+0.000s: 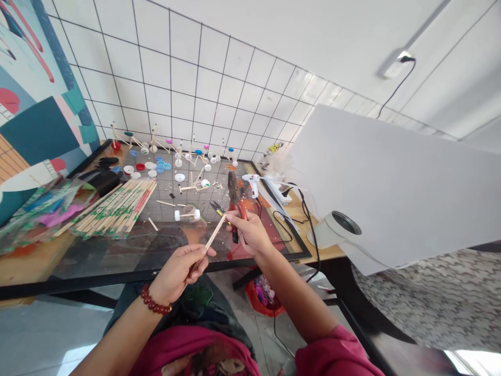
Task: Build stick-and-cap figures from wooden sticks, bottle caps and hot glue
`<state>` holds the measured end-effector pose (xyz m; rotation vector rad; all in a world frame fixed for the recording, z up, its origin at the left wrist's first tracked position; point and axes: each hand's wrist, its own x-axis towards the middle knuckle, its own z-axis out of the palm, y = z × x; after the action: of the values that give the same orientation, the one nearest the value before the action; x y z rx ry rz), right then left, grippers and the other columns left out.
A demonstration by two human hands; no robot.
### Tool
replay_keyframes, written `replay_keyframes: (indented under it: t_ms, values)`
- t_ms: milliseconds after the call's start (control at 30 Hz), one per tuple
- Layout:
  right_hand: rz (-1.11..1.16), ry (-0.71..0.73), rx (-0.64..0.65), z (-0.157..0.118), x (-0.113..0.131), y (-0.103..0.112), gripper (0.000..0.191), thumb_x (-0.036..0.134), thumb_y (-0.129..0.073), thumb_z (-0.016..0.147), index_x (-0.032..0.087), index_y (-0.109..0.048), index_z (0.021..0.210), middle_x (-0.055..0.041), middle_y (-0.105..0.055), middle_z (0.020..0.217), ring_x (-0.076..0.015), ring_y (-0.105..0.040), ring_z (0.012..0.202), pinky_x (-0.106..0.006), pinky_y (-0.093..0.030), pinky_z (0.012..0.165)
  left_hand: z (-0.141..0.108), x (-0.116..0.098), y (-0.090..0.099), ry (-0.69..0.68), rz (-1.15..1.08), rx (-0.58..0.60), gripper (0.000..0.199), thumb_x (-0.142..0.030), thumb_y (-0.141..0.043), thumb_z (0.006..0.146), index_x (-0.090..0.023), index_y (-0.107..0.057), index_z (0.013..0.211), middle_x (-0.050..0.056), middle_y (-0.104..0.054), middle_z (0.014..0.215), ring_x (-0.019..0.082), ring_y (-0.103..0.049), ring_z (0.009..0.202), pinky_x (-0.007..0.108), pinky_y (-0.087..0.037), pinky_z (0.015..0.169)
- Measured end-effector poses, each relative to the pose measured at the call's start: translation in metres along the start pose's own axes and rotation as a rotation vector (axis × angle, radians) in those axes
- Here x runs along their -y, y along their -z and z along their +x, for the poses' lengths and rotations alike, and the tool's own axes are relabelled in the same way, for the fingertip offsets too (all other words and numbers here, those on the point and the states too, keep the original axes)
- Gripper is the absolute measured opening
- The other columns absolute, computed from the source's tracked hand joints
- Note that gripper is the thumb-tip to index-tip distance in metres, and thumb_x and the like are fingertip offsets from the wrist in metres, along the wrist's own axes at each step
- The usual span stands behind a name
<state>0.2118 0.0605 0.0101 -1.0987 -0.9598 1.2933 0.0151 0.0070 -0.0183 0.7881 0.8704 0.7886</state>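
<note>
My left hand [187, 266], with a red bead bracelet at the wrist, is closed round a pair of wooden chopsticks [215, 232]. They slant up to the right, their upper end at the fingertips of my right hand [252, 232]. That hand is closed on red-handled pliers [233, 189], whose dark jaws point away from me. Whether its fingers also pinch the chopsticks I cannot tell. Just left of the pliers lie small scissors [216, 207]. A short stick with white caps [187, 214] on its ends rests on the glass tabletop [156, 256].
Wrapped chopsticks [117, 209] lie in a heap at left. Several small stick-and-cap models [194, 184] stand along the back near loose bottle caps [159, 166]. A white glue gun [252, 183], power strip [278, 191] and black cable [307, 219] are at right, beside a large white board [391, 177].
</note>
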Motion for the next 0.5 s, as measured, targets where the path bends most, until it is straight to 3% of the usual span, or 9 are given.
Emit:
replay_keyframes:
  t_ms: [500]
  values:
    - [-0.053, 0.021, -0.023, -0.0021, 0.0025, -0.0031, 0.036, 0.042, -0.098, 0.052, 0.02, -0.075, 0.067, 0.0022, -0.065, 0.07, -0.0108, -0.055, 0.058, -0.03, -0.042, 0.06, -0.0033, 0.001, -0.0058, -0.005, 0.021, -0.062, 0.053, -0.058, -0.084, 0.064, -0.011, -0.075, 0.086, -0.004, -0.054, 0.055, 0.005, -0.037, 0.044, 0.021, -0.017, 0.044]
